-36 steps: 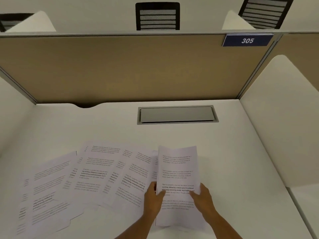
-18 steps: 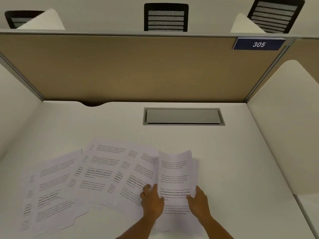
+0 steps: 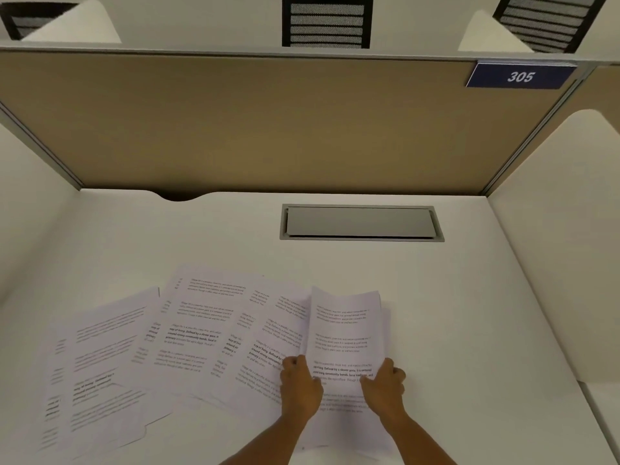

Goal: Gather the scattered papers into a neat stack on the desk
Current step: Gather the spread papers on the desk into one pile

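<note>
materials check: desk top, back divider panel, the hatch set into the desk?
Desk top: looks like matte white laminate; smooth, even, with no grain or glare.
Back divider panel: tan, flat and dull, likely fabric-wrapped or matte board; the weave is too fine to confirm. Its edge trim looks like silver metal.
Hatch: grey, with a soft sheen and a crisp frame, probably brushed aluminium or painted metal.

Grey cable hatch point(image 3: 361, 223) set flush, closed. Tan partition point(image 3: 251, 122) behind, bearing blue "305" plate point(image 3: 520, 76). Three mesh chair backs point(image 3: 327, 23) beyond.
</note>
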Available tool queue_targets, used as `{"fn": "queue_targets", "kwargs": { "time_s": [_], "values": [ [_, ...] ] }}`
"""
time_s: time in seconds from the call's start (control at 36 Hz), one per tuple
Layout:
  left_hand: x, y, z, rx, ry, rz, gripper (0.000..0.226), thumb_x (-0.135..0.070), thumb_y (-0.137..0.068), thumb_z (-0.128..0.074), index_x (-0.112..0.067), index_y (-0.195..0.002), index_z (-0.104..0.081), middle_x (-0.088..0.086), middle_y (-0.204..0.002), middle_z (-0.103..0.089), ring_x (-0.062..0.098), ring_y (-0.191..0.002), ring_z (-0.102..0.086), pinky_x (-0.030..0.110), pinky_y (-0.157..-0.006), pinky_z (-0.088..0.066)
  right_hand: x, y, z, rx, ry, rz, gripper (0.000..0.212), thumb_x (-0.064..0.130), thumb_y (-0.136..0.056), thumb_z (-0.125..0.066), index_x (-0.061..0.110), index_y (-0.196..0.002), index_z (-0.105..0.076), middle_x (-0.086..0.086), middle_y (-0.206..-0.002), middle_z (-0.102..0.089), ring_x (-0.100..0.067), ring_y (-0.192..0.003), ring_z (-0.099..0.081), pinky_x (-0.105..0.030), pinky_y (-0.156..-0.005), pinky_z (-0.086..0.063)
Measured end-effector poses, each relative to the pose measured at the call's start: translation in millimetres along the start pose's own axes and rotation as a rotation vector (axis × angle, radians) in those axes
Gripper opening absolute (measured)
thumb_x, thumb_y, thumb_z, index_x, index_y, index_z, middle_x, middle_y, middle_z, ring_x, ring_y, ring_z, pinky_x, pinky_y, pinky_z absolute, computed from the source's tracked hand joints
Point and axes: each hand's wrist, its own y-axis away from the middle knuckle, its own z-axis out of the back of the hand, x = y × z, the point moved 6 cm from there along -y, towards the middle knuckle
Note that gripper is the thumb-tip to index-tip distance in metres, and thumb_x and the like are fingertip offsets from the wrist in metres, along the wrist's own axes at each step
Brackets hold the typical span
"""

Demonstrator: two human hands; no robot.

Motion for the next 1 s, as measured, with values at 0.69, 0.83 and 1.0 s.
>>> {"fn": "queue_targets", "kwargs": {
  "time_s": [0.69, 0.83, 1.0],
  "values": [
    [-25, 26, 71, 0.202, 0.67, -0.273, 0.043, -0.007, -0.084, -0.074, -0.041, -0.11, -0.065, -0.02, -0.107, -0.075, 0.003, -0.099, -0.071, 0.019, -0.076, -0.06, -2, 20, 22, 0.1, -0.822, 0.021, 0.075, 0.036, -0.069, -0.088, 0.024, -0.125, -0.039, 0.0, -0.111, -0.067, -0.024, -0.101, -0.068, -0.039, -0.073, -0.059],
    [-15, 28, 90, 0.188, 0.727, -0.286, 0.043, -0.007, -0.083, -0.075, -0.029, -0.119, -0.065, -0.009, -0.112, -0.076, 0.012, -0.1, -0.073, 0.028, -0.078, -0.062, 2, 26, 20, 0.141, -0.751, 0.102, 0.054, 0.024, -0.078, -0.083, 0.017, -0.126, -0.059, 0.001, -0.106, -0.078, -0.025, -0.099, -0.074, -0.054, -0.091, -0.058],
    [9, 24, 96, 0.043, 0.668, -0.23, 0.046, 0.001, -0.085, -0.07, -0.024, -0.122, -0.059, -0.002, -0.12, -0.071, 0.013, -0.107, -0.068, 0.035, -0.092, -0.058, 29, 43, 5, 0.08, -0.612, 0.172, 0.03, 0.011, -0.089, -0.072, 0.014, -0.118, -0.066, 0.004, -0.103, -0.075, -0.016, -0.09, -0.072, -0.024, -0.065, -0.059]
  ]
}}
